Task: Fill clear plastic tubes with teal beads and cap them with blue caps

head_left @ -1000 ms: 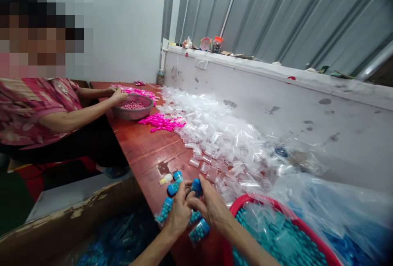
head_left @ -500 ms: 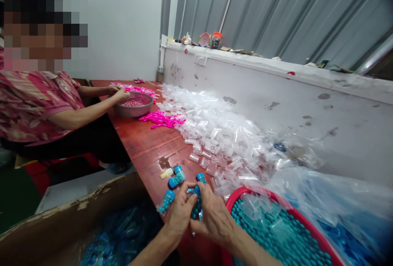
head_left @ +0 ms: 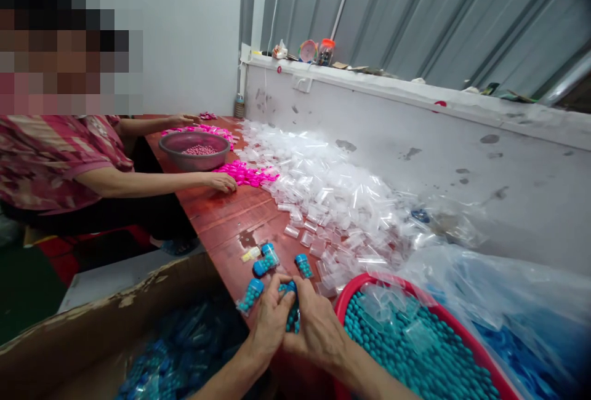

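Observation:
My left hand [head_left: 270, 317] and my right hand [head_left: 318, 323] meet over the table's near edge. Between them is a small clear bottle [head_left: 292, 317] with a blue cap and teal beads inside, partly hidden by my fingers. The fingers of both hands are closed around it, with fingertips at the cap. Just beyond my right fingertips lies a similar capped bottle [head_left: 303, 266]. Left of my hands are more of these bead-filled bottles, one nearer [head_left: 252, 295] and others farther back [head_left: 266, 260], beside a small yellowish piece [head_left: 250, 254].
A red basin [head_left: 339, 311] of teal beads sits at right, clear plastic pieces [head_left: 332, 184] heaped behind. A cardboard box [head_left: 92, 326] holding blue bottles stands at lower left. Across the table, a co-worker's hand [head_left: 224, 182] touches pink pieces [head_left: 249, 173] near a grey basin [head_left: 170, 152].
My hands stay on the bottle, their fingers shifting slightly around its cap. The co-worker's hands have parted from above the grey basin, one reaching to the near pink pieces, the other farther back.

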### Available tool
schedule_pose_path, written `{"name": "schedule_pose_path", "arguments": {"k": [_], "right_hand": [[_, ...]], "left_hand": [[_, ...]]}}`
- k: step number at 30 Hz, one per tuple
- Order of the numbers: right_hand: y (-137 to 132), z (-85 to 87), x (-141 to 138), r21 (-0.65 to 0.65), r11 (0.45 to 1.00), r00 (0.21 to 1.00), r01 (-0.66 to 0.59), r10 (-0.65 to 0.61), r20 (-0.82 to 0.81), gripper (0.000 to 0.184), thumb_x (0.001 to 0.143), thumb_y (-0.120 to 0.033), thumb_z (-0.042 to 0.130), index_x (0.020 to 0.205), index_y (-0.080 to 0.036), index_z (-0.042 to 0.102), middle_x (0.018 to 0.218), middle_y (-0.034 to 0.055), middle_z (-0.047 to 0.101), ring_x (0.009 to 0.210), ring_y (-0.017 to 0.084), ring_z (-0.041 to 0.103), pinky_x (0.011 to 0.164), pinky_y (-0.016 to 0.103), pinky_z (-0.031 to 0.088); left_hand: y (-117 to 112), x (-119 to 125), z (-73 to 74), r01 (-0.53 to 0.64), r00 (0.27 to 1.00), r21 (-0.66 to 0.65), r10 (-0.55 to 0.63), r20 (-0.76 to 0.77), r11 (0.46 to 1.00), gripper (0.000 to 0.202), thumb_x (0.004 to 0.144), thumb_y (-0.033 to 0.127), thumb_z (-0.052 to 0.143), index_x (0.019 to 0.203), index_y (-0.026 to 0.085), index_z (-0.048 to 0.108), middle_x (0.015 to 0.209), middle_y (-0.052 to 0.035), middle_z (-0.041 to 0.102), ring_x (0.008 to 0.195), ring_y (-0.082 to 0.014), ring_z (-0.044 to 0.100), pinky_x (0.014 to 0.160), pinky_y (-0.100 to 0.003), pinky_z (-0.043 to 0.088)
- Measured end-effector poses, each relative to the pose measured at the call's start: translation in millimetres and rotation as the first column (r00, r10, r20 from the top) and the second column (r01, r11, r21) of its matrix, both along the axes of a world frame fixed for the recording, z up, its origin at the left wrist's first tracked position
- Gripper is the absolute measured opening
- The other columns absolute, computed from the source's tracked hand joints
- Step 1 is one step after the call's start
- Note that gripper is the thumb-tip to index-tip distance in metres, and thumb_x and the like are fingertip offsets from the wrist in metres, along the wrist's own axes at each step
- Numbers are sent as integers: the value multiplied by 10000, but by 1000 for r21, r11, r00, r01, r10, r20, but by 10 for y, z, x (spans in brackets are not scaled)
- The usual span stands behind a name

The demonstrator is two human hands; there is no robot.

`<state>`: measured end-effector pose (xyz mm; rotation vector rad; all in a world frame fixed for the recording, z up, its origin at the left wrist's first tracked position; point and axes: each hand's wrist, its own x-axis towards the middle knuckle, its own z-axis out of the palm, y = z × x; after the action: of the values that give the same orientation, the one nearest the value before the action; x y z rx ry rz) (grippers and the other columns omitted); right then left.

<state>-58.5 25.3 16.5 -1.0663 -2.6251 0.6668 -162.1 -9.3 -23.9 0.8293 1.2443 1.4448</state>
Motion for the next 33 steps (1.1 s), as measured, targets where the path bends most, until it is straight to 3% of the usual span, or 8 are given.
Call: {"name": "schedule_pose_path", "arguments": {"k": [7,13,16,18,21,25,28,33], "right_hand": [[-6,-99,21,43,996,994,-74,71,79,474,634,-370,580,1025,-147,431,934,85,537,798,249,570,631,322,440],[162,47,148,-202,966,987,-163,157,-44,908,679,-395,641,1354,-189,69,1156,102,496,871,204,583,705,293,460],[268,115,145,-24,995,977,-96,99,191,679,731,-338,601,1304,-181,271,1147,126,520,926,239,577,725,315,458],[289,76,104,86,990,905,-111,65,421,525,725,-260,594,1206,-142,421,1025,143,596,877,274,601,694,339,466],[253,-131,15,117,972,807,-204,99,583,587,679,-168,598,1223,-65,403,829,152,658,730,282,637,612,350,483],[210,-466,-136,122,963,779,-241,117,616,690,649,-127,584,1272,6,319,791,179,658,669,285,642,537,347,496],[241,-567,-289,143,959,800,-243,115,589,693,658,-161,586,1276,-8,313,854,169,652,709,263,641,555,315,511],[474,-481,-429,274,949,851,-159,-9,525,496,796,-104,396,1282,-63,306,1052,199,577,864,232,610,653,308,517]], "left_hand": [[-33,59,-16,-93,993,-24,91,-73,995,201,745,353,510,855,187,478,666,20,593,596,-125,554,560,-216,410],[-65,-94,-144,43,999,-72,-41,30,996,336,749,403,484,988,174,423,670,15,592,557,-125,559,534,-227,426],[-187,-332,-189,7,981,-123,-30,-189,992,337,765,406,449,1017,185,422,776,-17,623,644,-153,594,599,-262,455],[-318,-548,-235,-78,887,-153,-2,-462,985,313,789,380,413,1046,204,450,907,-41,631,821,-186,599,732,-300,450],[-481,-858,-342,-259,554,-182,-8,-832,949,388,801,322,365,1160,199,444,1050,-83,596,974,-239,553,829,-372,418],[-324,-1019,-444,-248,194,17,67,-979,968,424,817,307,344,1197,152,449,1122,-108,561,1095,-250,471,904,-387,383],[146,-971,-424,-121,114,68,82,-990,990,449,815,331,390,1230,166,432,1237,-96,493,1203,-266,359,966,-409,325],[946,-867,-419,-7,83,-80,-80,-993,997,465,840,334,351,1278,179,381,1329,-110,401,1245,-281,295,968,-462,298]]}}
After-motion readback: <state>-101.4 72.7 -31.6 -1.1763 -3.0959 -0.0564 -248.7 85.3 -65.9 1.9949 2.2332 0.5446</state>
